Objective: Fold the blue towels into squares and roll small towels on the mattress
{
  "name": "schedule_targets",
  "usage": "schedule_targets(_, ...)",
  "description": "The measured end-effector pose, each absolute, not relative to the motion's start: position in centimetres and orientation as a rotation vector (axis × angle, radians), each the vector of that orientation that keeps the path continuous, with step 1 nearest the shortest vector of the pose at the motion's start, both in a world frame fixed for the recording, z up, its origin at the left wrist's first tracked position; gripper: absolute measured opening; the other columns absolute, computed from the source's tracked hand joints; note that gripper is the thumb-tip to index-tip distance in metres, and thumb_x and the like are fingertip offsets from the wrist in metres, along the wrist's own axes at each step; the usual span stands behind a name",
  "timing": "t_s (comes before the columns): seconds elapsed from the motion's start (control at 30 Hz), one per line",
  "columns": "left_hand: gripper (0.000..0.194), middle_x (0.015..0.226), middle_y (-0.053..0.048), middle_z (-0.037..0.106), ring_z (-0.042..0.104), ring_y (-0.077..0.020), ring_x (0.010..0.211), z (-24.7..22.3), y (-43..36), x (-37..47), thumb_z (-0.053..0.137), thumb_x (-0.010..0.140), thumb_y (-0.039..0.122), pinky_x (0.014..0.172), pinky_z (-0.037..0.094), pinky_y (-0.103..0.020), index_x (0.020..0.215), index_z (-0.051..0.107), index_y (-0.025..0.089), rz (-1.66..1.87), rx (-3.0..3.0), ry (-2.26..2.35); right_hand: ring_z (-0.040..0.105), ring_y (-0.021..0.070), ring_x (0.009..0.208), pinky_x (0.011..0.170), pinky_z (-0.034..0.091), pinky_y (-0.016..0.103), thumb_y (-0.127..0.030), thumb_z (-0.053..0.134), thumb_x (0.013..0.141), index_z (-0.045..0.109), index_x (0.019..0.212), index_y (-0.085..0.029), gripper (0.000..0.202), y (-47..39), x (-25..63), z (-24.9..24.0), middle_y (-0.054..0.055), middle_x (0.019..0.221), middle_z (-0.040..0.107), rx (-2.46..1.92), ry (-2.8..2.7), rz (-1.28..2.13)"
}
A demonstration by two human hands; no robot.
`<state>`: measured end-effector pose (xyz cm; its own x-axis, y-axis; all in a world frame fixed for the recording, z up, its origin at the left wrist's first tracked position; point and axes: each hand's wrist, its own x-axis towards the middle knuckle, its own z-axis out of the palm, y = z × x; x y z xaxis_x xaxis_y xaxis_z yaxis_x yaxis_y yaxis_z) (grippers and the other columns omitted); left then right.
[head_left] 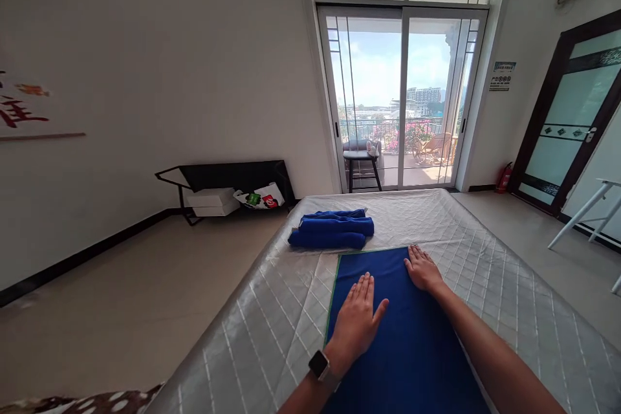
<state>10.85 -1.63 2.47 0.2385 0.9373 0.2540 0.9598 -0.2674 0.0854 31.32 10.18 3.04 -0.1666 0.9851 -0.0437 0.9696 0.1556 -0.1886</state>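
Note:
A blue cloth (402,349) with a green-stitched edge lies spread flat on a quilted silver-grey mattress (272,330). My left hand (358,315), with a watch on its wrist, rests palm down over the cloth's left part, fingers stretched out. At the far right corner of the cloth, my right hand (422,267) lies flat with its fingers extended. Just beyond the cloth's far edge, to the left, sits a small pile of rolled blue cloths (334,228). The near end of the cloth runs out of view at the bottom.
A black rack (233,176) holding white boxes (212,201) and a printed bag (262,197) stands by the left wall. Sliding glass doors (402,97) are beyond the mattress. A red fire extinguisher (504,178) and white stool (589,210) are at right.

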Motion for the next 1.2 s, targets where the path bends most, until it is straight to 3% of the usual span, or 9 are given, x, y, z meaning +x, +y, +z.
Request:
schedule_targets(0.27,0.073,0.158,-0.013,0.036,0.028,-0.0231,0.149,4.6,6.4,19.3,0.004,0.102,0.051,0.123,0.024,-0.042,0.15,0.039,0.008,-0.343,-2.621,-1.85,0.012,0.0168,0.152,0.122,0.014,0.035,-0.037,0.021,0.102,0.024,0.157,-0.01,0.062,10.1,31.5,3.1,0.011,0.163,0.024,-1.932,-2.35,0.24)
schedule_targets(0.5,0.076,0.161,-0.009,0.031,0.023,-0.0225,0.151,2.3,8.3,11.6,0.009,0.099,0.06,0.124,0.02,-0.042,0.153,0.036,0.014,-0.291,-2.53,-2.003,0.012,0.0157,0.152,0.122,0.01,0.034,-0.036,0.019,0.102,0.021,0.157,-0.006,0.063,9.7,31.2,3.9,0.01,0.164,0.021,-1.967,-2.325,0.279)
schedule_targets(0.7,0.078,0.162,-0.014,0.026,0.02,-0.0252,0.152,1.8,8.5,3.7,0.013,0.099,0.06,0.123,0.019,-0.044,0.154,0.031,0.007,-0.25,-2.308,-2.238,0.011,0.0148,0.152,0.122,0.009,0.033,-0.037,0.019,0.102,0.02,0.158,-0.008,0.063,9.7,31.2,3.9,0.008,0.165,0.018,-1.973,-2.308,0.311)
schedule_targets(1.0,0.076,0.162,-0.014,0.027,0.022,-0.0274,0.151,1.7,8.7,3.8,0.017,0.099,0.059,0.123,0.018,-0.047,0.154,0.031,0.009,-0.193,-2.238,-2.246,0.012,0.0141,0.152,0.122,0.008,0.032,-0.038,0.021,0.102,0.02,0.158,-0.01,0.063,9.7,31.1,4.1,0.008,0.165,0.02,-2.015,-2.3,0.292)
schedule_targets(1.2,0.074,0.155,-0.017,0.041,0.03,-0.0323,0.148,3.3,9.2,7.4,0.017,0.099,0.056,0.121,0.025,-0.048,0.15,0.041,0.007,-0.274,-2.254,-2.116,0.01,0.0154,0.152,0.122,0.009,0.033,-0.041,0.02,0.102,0.02,0.158,-0.011,0.064,10.0,31.1,3.7,0.007,0.165,0.017,-2.021,-2.278,0.315)
